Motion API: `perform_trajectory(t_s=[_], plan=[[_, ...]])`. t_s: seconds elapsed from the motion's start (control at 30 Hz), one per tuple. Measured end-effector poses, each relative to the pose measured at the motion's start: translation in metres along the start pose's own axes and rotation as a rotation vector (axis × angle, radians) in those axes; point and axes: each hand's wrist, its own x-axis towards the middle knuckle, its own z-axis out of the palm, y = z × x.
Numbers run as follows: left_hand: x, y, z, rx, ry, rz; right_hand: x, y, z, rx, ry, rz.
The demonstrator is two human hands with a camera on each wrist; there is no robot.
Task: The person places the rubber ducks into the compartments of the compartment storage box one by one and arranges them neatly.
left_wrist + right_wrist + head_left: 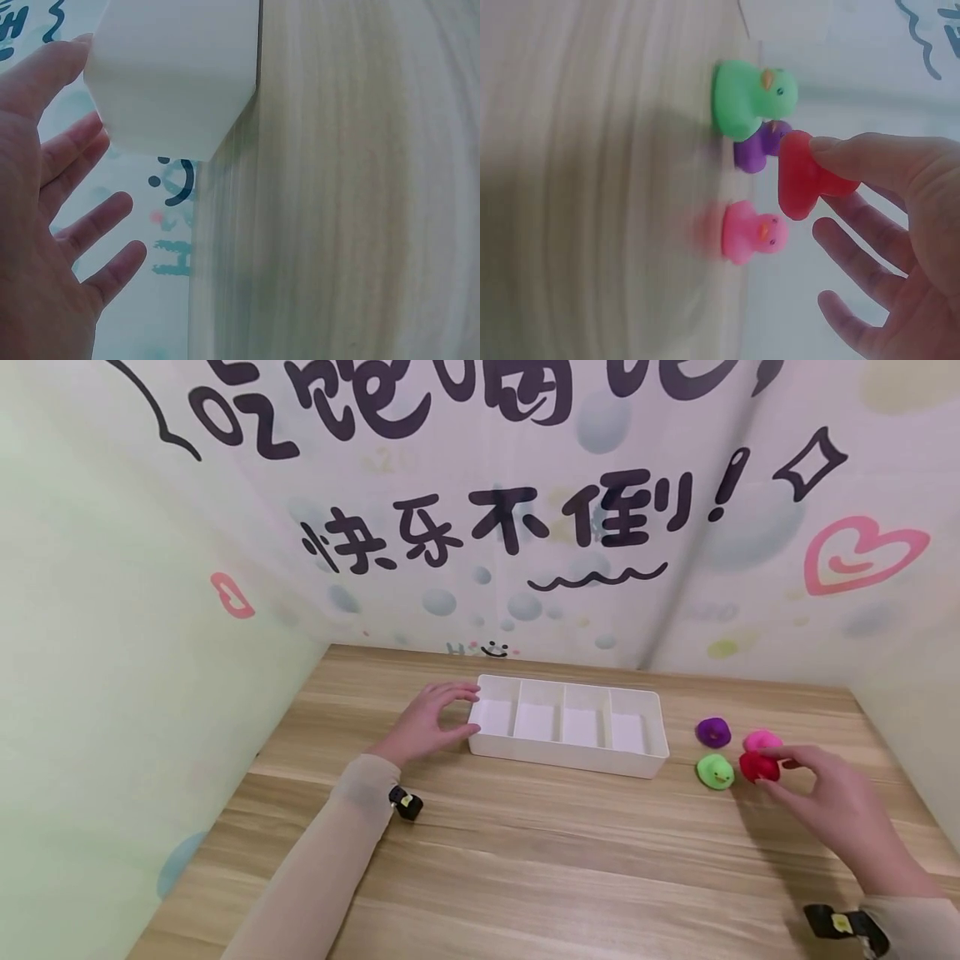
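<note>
Head view: one white tray [566,757], rectangular, four compartments side by side, set on a wood-grain table [540,860] a little off centre toward 5 o'clock. At the tray's 9 o'clock end, one left hand [431,722], thumb and fingers spread and touching that end, not clenched; pale sleeve [322,852] running down toward 7 o'clock. Well apart from the tray, on its 3 o'clock side, one red toy [756,768], pinched between thumb and fingers of the right hand [836,789], which comes in from 4 o'clock. Around the red toy: green duck [715,772] at 9 o'clock, purple duck [713,732] at 10, pink duck [762,740] at 12. Behind the table, a printed hanging [465,560] with dark lettering. Left wrist view: the tray's end at 11 o'clock, thumb tip against its edge, fingers beside it, the two lower fingers extended and free; table across the 3 o'clock side. Right wrist view: red toy in the thumb-and-finger grip, clear of the tabletop, probably a duck like the rest, though blur and the thumb obscure its shape; green duck at its 11 o'clock, purple at 10, pink at 8, all three standing on the table.
</note>
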Motion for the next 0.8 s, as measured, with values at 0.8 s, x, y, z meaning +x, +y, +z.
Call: perform_trajectory(t_s=[0.8], plan=[[0.001, 0.001, 0.000, -0.025, -0.020, -0.010, 0.036, -0.065, 0.018, 0.172, 0.023, -0.043]])
